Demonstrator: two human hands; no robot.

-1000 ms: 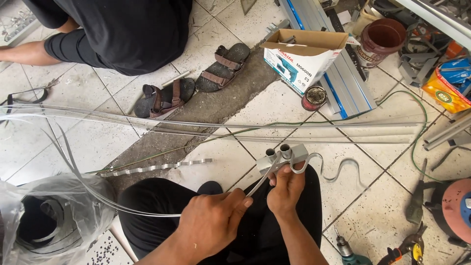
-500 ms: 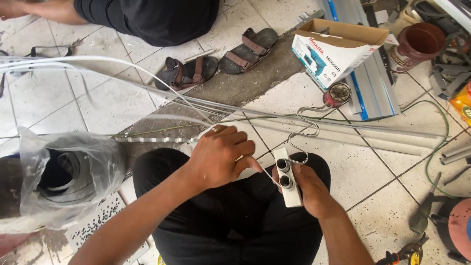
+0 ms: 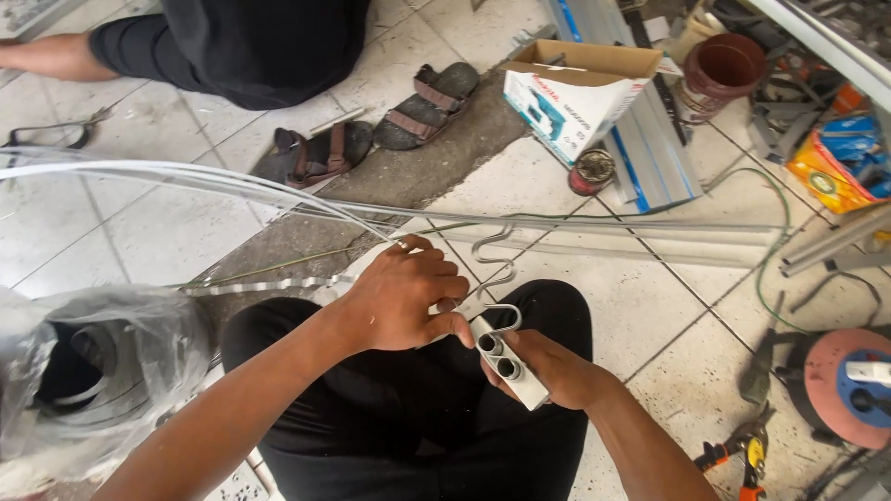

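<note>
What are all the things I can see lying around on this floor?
Grey block with two holes: one, in the right hand.
Wavy metal wire: one, silver, rising from the block.
White cables: a bundle, running left across the tiles.
Sandals: two, dark, top centre.
Cardboard box: one, white and tan, top right.
Plastic-wrapped coil: one, lower left.
Pliers: one, orange-handled, lower right.
Another person: dark clothes, top left.
Left hand: at the wire.
Right hand: under the block.

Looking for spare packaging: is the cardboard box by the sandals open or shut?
Open. The cardboard box has its top flaps spread, showing brown inner walls; its contents cannot be seen.
</note>
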